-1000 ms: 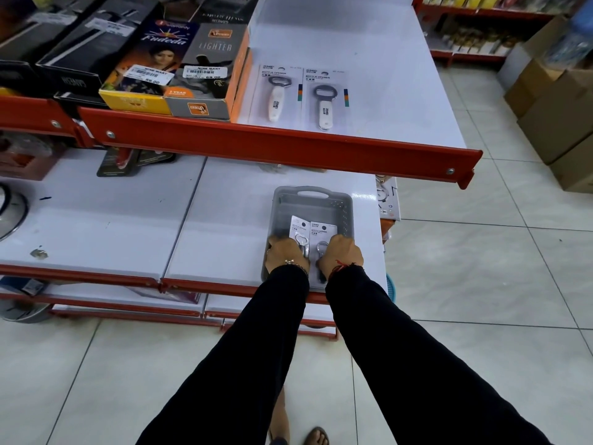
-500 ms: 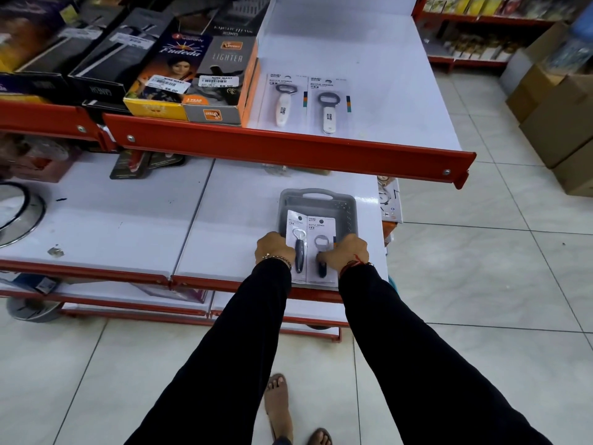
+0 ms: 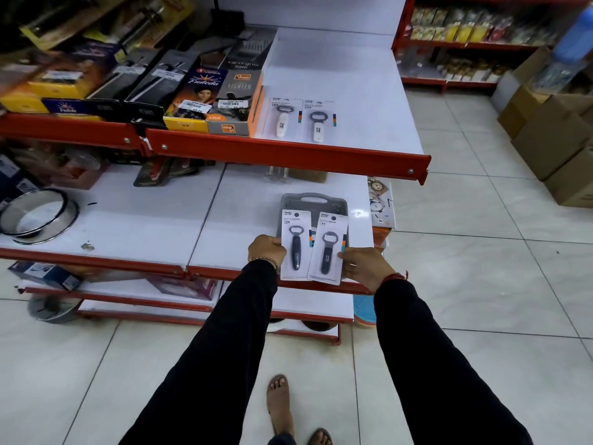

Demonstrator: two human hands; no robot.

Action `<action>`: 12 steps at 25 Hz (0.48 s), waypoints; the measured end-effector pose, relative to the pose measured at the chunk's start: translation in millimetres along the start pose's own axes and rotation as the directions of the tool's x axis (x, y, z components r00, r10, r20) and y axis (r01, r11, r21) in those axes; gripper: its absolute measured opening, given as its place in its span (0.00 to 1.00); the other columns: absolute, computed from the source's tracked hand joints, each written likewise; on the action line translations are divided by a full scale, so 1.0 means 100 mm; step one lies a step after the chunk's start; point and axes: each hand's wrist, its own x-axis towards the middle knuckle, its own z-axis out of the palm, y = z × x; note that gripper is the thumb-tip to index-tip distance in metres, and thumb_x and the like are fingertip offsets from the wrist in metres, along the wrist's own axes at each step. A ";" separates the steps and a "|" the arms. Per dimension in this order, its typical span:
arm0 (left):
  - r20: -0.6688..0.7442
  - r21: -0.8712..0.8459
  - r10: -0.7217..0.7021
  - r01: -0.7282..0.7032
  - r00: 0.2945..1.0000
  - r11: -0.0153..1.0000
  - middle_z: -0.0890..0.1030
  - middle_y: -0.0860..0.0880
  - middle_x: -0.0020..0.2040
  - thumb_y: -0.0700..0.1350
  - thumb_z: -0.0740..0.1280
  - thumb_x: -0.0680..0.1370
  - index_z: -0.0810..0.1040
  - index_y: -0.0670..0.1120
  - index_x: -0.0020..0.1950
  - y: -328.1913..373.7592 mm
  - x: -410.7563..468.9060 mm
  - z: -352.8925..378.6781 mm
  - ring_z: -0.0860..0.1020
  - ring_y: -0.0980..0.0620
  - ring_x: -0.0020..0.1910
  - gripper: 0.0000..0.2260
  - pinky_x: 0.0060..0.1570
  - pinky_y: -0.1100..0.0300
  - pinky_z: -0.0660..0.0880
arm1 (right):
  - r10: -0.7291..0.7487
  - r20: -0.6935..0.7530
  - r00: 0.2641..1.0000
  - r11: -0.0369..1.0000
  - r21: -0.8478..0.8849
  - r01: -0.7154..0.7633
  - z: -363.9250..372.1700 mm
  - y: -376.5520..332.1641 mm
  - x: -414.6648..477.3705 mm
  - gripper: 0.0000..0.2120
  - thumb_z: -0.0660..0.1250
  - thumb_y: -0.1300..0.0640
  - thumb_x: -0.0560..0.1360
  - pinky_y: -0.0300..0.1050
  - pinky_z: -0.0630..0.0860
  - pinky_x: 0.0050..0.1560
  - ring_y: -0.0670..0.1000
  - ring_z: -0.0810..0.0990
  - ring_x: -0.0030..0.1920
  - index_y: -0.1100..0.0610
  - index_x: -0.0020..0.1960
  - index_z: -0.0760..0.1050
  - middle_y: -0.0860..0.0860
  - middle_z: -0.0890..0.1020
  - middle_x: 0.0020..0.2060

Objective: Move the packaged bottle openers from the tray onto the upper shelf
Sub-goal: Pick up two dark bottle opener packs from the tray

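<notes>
My left hand (image 3: 265, 251) grips the left edge of a carded bottle opener with a dark handle (image 3: 295, 244). My right hand (image 3: 362, 264) holds a second dark-handled packaged opener (image 3: 328, 252) by its lower right edge. Both packs are lifted above the grey tray (image 3: 313, 200), which lies on the lower white shelf and is mostly hidden behind them. On the upper shelf (image 3: 353, 91), two packaged openers with white handles (image 3: 282, 118) (image 3: 318, 122) lie side by side near the red front rail.
Boxed lighters and kitchen tools (image 3: 221, 101) fill the upper shelf's left part. The red rail (image 3: 288, 152) runs along its front edge. A steel sieve (image 3: 35, 216) lies on the lower shelf at left. Cardboard boxes (image 3: 555, 136) stand on the tiled floor at right.
Both hands have lifted the two dark-handled packs up and out of the tray; the packs now show fully, slightly overlapping. The camera has tilted up, showing more of the shelves.
</notes>
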 end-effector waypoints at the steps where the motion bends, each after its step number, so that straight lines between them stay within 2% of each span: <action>1: 0.015 -0.013 0.001 -0.001 1.000 1.000 0.84 0.46 0.46 0.35 0.61 0.74 0.86 0.46 0.48 -0.01 -0.11 -0.02 0.81 0.44 0.49 0.14 0.50 0.63 0.76 | 0.001 -0.002 1.000 1.000 0.029 -0.001 -0.06 0.01 -0.11 0.06 0.64 0.70 0.77 0.53 0.79 0.50 0.57 0.81 0.40 0.63 0.42 0.77 0.60 0.81 0.40; 3: 0.052 -0.054 0.004 -0.001 0.999 0.999 0.86 0.45 0.48 0.35 0.62 0.72 0.87 0.45 0.47 -0.05 -0.26 -0.03 0.83 0.41 0.51 0.15 0.56 0.57 0.79 | 0.003 -0.010 1.000 0.998 0.061 -0.002 -0.19 0.03 -0.29 0.05 0.64 0.71 0.76 0.54 0.82 0.47 0.58 0.82 0.40 0.64 0.44 0.77 0.59 0.83 0.39; 5: 0.085 -0.102 0.015 -0.007 0.996 0.995 0.87 0.42 0.49 0.35 0.62 0.69 0.86 0.47 0.38 -0.07 -0.40 -0.04 0.83 0.37 0.52 0.14 0.55 0.47 0.81 | 0.000 -0.001 1.000 0.999 0.045 0.000 -0.37 0.02 -0.51 0.05 0.64 0.70 0.76 0.50 0.84 0.36 0.55 0.84 0.35 0.64 0.45 0.77 0.56 0.85 0.34; 7: 0.132 -0.140 0.046 -0.028 0.990 0.990 0.86 0.43 0.46 0.34 0.63 0.72 0.84 0.49 0.37 0.01 -0.65 -0.10 0.84 0.40 0.48 0.14 0.50 0.51 0.83 | -0.011 -0.006 1.000 1.000 0.022 0.011 -0.54 -0.02 -0.74 0.06 0.63 0.71 0.76 0.45 0.82 0.31 0.53 0.84 0.30 0.64 0.45 0.76 0.55 0.85 0.30; 9: 0.188 -0.159 0.096 -0.066 0.977 0.985 0.85 0.44 0.43 0.33 0.63 0.75 0.84 0.44 0.45 0.13 -0.89 -0.16 0.83 0.45 0.41 0.11 0.37 0.60 0.83 | -0.029 -0.039 0.999 1.000 -0.004 0.029 -0.71 -0.10 -0.97 0.05 0.63 0.71 0.76 0.45 0.83 0.34 0.52 0.84 0.30 0.65 0.44 0.77 0.55 0.85 0.30; 10: 0.209 -0.166 0.115 -0.080 0.971 0.983 0.85 0.43 0.45 0.32 0.63 0.76 0.84 0.41 0.49 0.19 -0.95 -0.19 0.83 0.45 0.40 0.11 0.33 0.62 0.81 | -0.039 -0.048 0.998 0.999 -0.012 0.038 -0.79 -0.16 -1.06 0.05 0.64 0.71 0.76 0.45 0.84 0.36 0.53 0.83 0.32 0.65 0.44 0.77 0.56 0.84 0.31; 12: 0.247 -0.162 0.152 -0.114 0.957 0.980 0.84 0.42 0.48 0.32 0.62 0.77 0.83 0.39 0.51 0.34 -1.12 -0.25 0.83 0.44 0.43 0.11 0.34 0.61 0.81 | -0.073 -0.058 0.996 0.997 -0.012 0.073 -0.94 -0.32 -1.29 0.04 0.65 0.70 0.76 0.44 0.84 0.36 0.53 0.83 0.35 0.66 0.46 0.78 0.57 0.84 0.36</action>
